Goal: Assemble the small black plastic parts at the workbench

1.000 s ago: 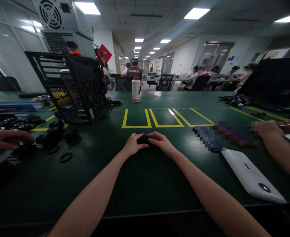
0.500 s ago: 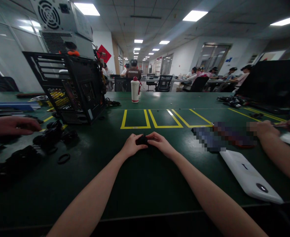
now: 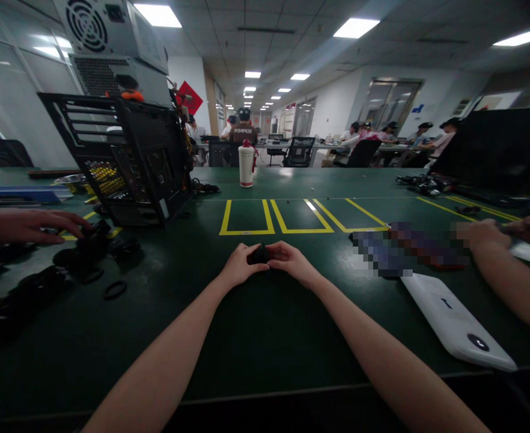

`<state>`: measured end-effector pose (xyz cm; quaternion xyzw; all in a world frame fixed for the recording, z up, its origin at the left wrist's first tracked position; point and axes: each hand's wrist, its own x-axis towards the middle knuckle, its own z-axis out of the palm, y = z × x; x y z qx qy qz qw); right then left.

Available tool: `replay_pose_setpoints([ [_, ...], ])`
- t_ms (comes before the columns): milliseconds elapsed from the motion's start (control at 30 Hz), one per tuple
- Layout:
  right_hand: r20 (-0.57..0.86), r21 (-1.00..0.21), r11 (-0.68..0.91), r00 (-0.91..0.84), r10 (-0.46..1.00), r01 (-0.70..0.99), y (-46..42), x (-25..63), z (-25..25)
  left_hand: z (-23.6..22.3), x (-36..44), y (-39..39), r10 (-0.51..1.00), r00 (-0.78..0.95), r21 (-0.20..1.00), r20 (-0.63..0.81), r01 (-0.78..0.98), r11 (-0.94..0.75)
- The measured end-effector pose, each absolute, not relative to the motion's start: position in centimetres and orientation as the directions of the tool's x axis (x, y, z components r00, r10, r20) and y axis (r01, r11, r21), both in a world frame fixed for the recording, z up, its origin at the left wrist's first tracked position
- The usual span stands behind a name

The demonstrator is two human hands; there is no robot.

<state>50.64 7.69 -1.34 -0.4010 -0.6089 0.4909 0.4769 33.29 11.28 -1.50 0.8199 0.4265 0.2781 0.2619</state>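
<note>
My left hand (image 3: 241,266) is closed, thumb and fingers round a small dark part (image 3: 259,255) just above the green table (image 3: 265,337). From the other side my right hand (image 3: 291,263) pinches the same part, its thumb and fingertips pressed together near the left thumb. The part looks black and roughly round; the fingers hide much of it, and I cannot make out its kind. Off to the left lies a thin black ring (image 3: 115,290), apart from both hands.
Black parts (image 3: 44,285) lie heaped at left, where another person's hand (image 3: 51,225) reaches in. An open computer case (image 3: 152,162) carries power supplies. Behind the yellow tape marks (image 3: 247,232) stands a white bottle (image 3: 246,167). At right are a white device (image 3: 458,322) and another person's hands (image 3: 488,234).
At left, the other person's hand has moved right, onto the black parts. My two hands stay almost in place, the right fingers shifting slightly on the dark part.
</note>
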Motion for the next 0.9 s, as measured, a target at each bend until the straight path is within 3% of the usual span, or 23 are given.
replay_pose_setpoints([
  [233,0.149,-0.987,0.157,-0.177,0.973,0.032,7.8,50.58,-1.29,-1.23,33.29,11.18,0.856,0.475,0.667,0.203,0.574,-0.476],
  [433,0.108,-0.992,0.119,-0.209,0.972,0.041,7.56,50.6,-0.93,-1.4,33.28,11.0,0.881,0.43,0.783,0.197,0.472,-0.406],
  [667,0.188,-0.975,0.204,-0.155,0.97,0.091,7.6,50.18,-0.95,-1.55,33.11,11.04,0.855,0.462,0.722,0.237,0.505,-0.473],
  [900,0.123,-0.991,0.13,-0.183,0.975,0.025,7.74,50.21,-1.3,-1.85,33.15,11.32,0.839,0.473,0.711,0.269,0.491,-0.504],
])
